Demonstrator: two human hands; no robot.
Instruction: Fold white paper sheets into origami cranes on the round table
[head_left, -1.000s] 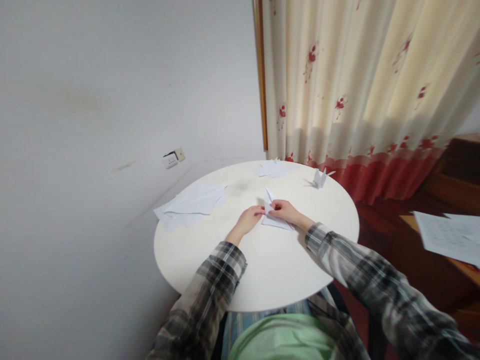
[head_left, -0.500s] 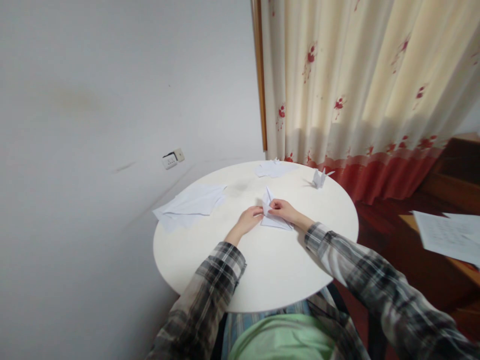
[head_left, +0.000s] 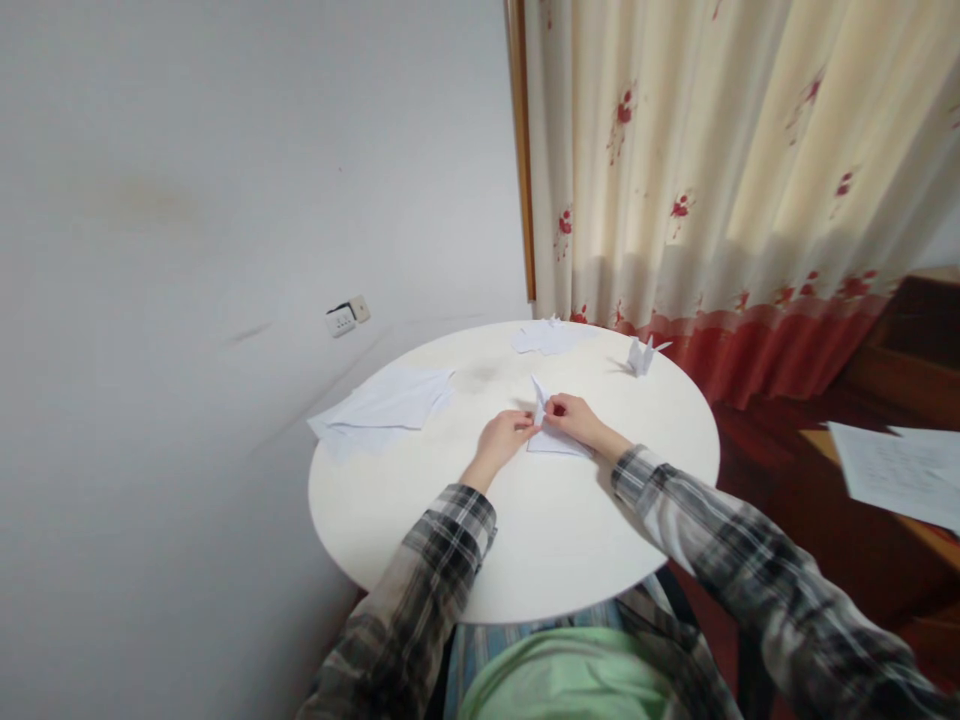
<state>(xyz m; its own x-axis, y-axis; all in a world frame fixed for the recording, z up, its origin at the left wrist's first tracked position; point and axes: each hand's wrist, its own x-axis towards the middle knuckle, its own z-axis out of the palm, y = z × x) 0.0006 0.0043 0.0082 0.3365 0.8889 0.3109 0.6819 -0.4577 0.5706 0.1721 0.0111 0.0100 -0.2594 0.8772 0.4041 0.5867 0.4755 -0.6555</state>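
A partly folded white paper (head_left: pixel 559 442) lies on the round white table (head_left: pixel 547 550), with one narrow flap standing up from it. My right hand (head_left: pixel 576 417) pinches the raised flap from the right, its fingers closed. At the left edge of the same paper, my left hand (head_left: pixel 510 435) has its thumb and fingertips pressed together on the fold. Behind them to the right stands a folded paper crane (head_left: pixel 641 357).
Loose white sheets (head_left: pixel 390 398) lie at the table's left. More paper (head_left: pixel 547 338) is at the far edge. A wall with a socket (head_left: pixel 341 320) borders the left, a curtain (head_left: pixel 675 200) the back. Printed sheets (head_left: pixel 892 470) rest on a wooden surface at the right.
My left hand has shifted slightly right and closed on the paper's left edge. My right hand and the paper have moved a little to the right.
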